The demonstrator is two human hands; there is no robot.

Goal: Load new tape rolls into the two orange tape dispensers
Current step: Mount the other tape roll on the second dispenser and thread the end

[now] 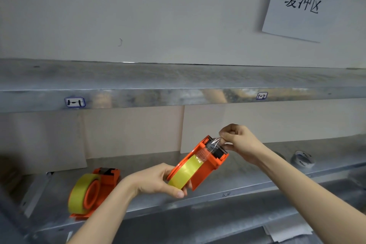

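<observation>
Dispenser in hand (206, 166): orange hard plastic, smooth and a bit glossy, wedge-shaped body. It's up in the air in front of the lower shelf, tilted with the cutter end up and to the right.
Roll inside it (185, 172): shiny yellow-green tape, round, sitting in the dispenser's wide end.
Tape end (214, 142): clear, crinkly strip running up from the roll over the cutter end.
Left hand (158, 182): fingers (175, 192) wrapped around the roll end of the dispenser, thumb across the underside.
Right hand (239, 142): fingers (227, 134) pinched together on the clear tape end, right at the top of the dispenser.
Second dispenser (108, 179): same orange plastic, lying on the left part of the lower shelf.
Its roll (78, 194): fat yellow roll on a round orange hub, so this one looks loaded.
Lower shelf (257, 174): dull mottled sheet metal, galvanized look.
Upper shelf (178, 77): same metal, and its front lip carries two small handwritten stickers (74, 102).
Small roll (303, 159): whitish with dark print, lying on the right part of the lower shelf, pretty blurry.
Back panels (128, 134): flat beige cardboard sheets standing behind the lower shelf.
Paper sign (303, 4): white sheet with black handwritten characters, on the wall at upper right.
</observation>
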